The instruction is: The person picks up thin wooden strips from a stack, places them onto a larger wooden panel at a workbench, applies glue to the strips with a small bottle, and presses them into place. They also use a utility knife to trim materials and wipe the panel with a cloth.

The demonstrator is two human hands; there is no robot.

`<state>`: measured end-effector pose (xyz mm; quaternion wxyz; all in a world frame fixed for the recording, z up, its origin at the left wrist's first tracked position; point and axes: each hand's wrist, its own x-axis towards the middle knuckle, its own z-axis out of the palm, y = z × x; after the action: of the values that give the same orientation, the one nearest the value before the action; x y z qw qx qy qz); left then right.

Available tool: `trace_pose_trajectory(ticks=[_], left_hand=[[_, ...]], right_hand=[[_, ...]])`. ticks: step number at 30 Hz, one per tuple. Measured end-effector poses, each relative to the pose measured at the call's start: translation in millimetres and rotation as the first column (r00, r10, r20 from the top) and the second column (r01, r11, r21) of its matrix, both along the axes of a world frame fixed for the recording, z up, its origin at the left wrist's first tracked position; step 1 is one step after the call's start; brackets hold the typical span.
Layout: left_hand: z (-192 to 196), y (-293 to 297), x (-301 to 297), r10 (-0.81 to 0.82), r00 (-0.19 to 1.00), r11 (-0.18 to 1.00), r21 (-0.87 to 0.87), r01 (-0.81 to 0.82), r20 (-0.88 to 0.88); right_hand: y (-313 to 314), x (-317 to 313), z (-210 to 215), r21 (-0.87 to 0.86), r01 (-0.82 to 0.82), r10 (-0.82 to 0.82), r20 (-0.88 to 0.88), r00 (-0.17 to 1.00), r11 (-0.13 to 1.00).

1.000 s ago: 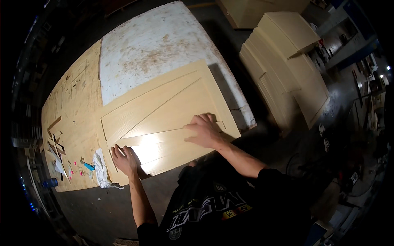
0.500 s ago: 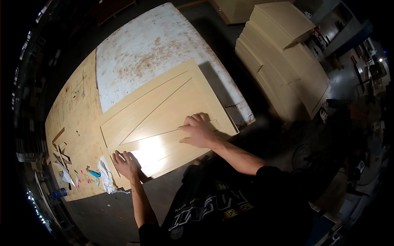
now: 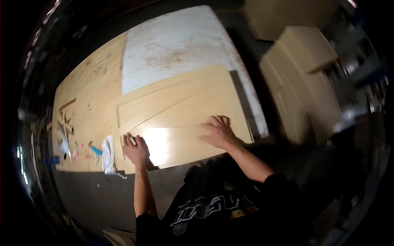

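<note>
A pale wooden panel (image 3: 176, 100) with a raised border and thin grooves, one of them diagonal, lies flat on the worktable. My left hand (image 3: 137, 151) rests at its near left corner, fingers bent and a little apart, close to the lower end of the diagonal groove. Toward the right end, my right hand (image 3: 217, 132) lies on the panel's surface with its fingers spread. Neither hand shows anything held. Bright light glares off the panel between the hands, and motion blurs the picture.
The worktable has a bare wood part (image 3: 90, 86) and a stained white part (image 3: 172, 41). Left of the panel lie a crumpled white cloth (image 3: 108, 155), a light-blue tool (image 3: 96, 151) and loose dark strips. A tall stack of panels (image 3: 293, 78) stands at the right.
The whole view has shifted, so table and panel sit farther right. My left hand has moved slightly up the panel's left side; my right hand stays near the right end.
</note>
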<state>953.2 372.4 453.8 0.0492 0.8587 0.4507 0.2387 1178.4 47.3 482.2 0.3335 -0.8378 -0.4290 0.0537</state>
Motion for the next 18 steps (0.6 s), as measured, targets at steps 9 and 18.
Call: trace_pose_trajectory(ticks=[9, 18], left_hand=[[23, -16, 24, 0.054, 0.997, 0.955, -0.295, -0.037, 0.051], [4, -7, 9, 0.102, 0.991, 0.976, -0.203, -0.082, 0.088]], right_hand=[[-4, -4, -15, -0.08, 0.051, -0.042, 0.115, 0.992, 0.995], [6, -4, -14, -0.127, 0.034, -0.016, 0.142, 0.99, 0.991]])
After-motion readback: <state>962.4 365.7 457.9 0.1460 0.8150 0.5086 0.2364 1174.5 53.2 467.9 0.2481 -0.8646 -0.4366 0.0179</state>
